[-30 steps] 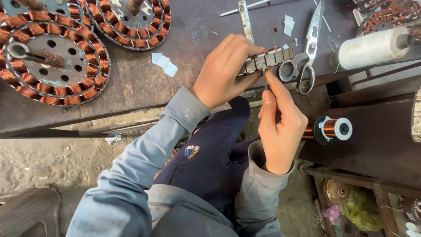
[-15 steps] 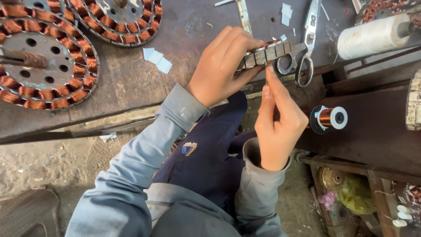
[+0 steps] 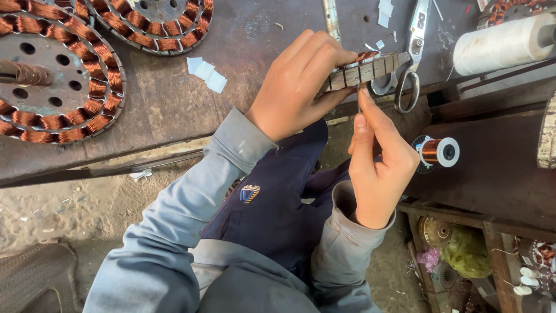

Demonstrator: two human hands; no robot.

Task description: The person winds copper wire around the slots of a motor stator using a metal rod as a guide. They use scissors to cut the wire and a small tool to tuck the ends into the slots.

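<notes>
Left hand (image 3: 295, 87) grips slotted metal strip (image 3: 365, 69); right hand (image 3: 379, 156) apparently pinches wire near copper spool (image 3: 438, 152).

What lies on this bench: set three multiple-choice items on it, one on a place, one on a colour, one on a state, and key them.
1. Where do the scissors lie?
A. on the floor
B. on the workbench
C. in the lap

2. What colour is the wire on the small spool?
A. copper
B. blue
C. white

3. What is the left hand doing?
A. lying flat and open
B. hanging free
C. gripping the slotted metal strip

Key: 1 B, they rest on the dark top beside the strip; 2 A, the winding shines orange-brown; 3 C, its fingers wrap the strip's end.
</notes>
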